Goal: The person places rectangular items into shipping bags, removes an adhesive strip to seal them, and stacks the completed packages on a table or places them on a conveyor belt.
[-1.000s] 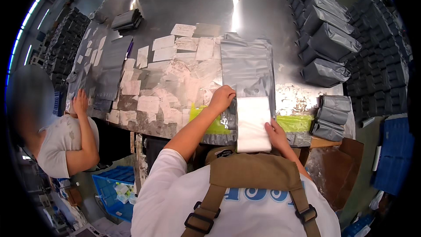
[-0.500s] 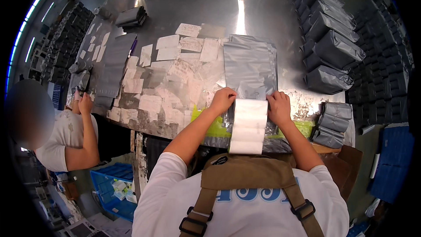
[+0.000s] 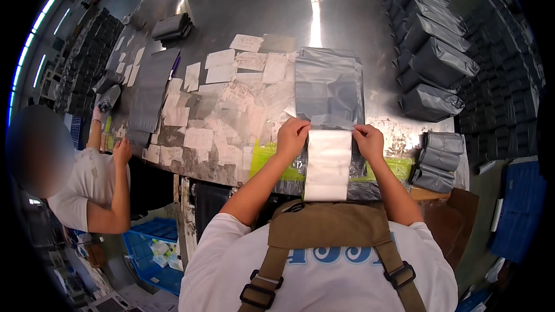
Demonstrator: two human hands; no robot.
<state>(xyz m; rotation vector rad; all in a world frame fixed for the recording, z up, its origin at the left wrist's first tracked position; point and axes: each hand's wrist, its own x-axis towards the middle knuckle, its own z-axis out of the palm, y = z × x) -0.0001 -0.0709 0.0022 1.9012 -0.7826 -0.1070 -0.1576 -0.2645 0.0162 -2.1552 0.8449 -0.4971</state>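
A white strip with crosswise creases (image 3: 328, 164) runs from the grey plastic bags toward my chest. My left hand (image 3: 293, 137) is closed in a pinch at its upper left corner. At the upper right corner my right hand (image 3: 368, 141) pinches in the same way. Between the fingertips, a thin translucent piece (image 3: 330, 121) lies along the strip's far end; whether it is joined to the strip I cannot tell. Beneath and beyond the hands is a stack of flat grey plastic bags (image 3: 328, 81), roughly squared up on the metal table.
Paper slips (image 3: 221, 73) cover the metal table (image 3: 254, 0) on the left. Folded grey bundles (image 3: 437, 162) lie right of my right hand, below a long row of grey packages (image 3: 439, 60). At left, a co-worker (image 3: 95, 182) handles a grey package; a blue crate (image 3: 151, 254) stands below.
The strip now lies flatter and closer to the bags, with fewer panels showing. My hands have shifted only slightly. The co-worker's hands have moved apart.
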